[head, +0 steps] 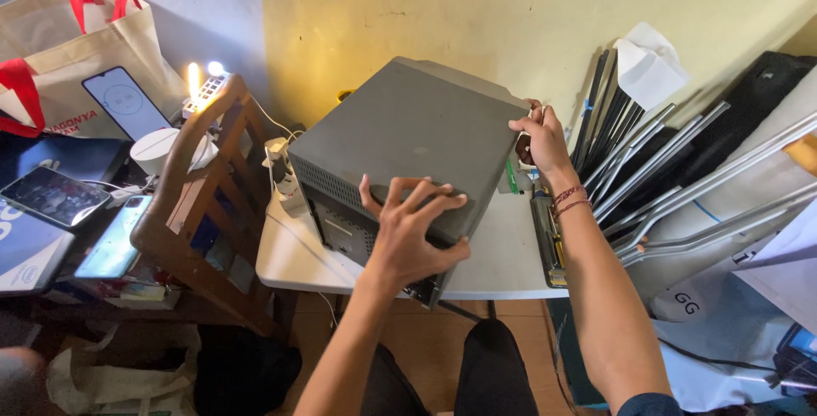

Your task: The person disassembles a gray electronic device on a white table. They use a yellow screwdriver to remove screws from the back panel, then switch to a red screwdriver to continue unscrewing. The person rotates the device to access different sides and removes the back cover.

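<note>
**Tilted computer case held at two edges: risks of slip and snag**

The grey, box-shaped metal computer case (pixel 408 139) rests tilted on the white table (pixel 498 259), its near lower corner overhanging the table's 6 o'clock edge. The left hand (pixel 413 233) presses spread fingers (pixel 425 197) onto the near top edge, clamping rather than enclosing it; the right hand (pixel 545 139) hooks its fingers over the 3 o'clock corner. A slip of either grip could probably tip the case off the table. The white cable (pixel 277 131) at 9 o'clock may snag, and the leaning grey metal rods (pixel 672 165) at 3 o'clock could be knocked.
</note>
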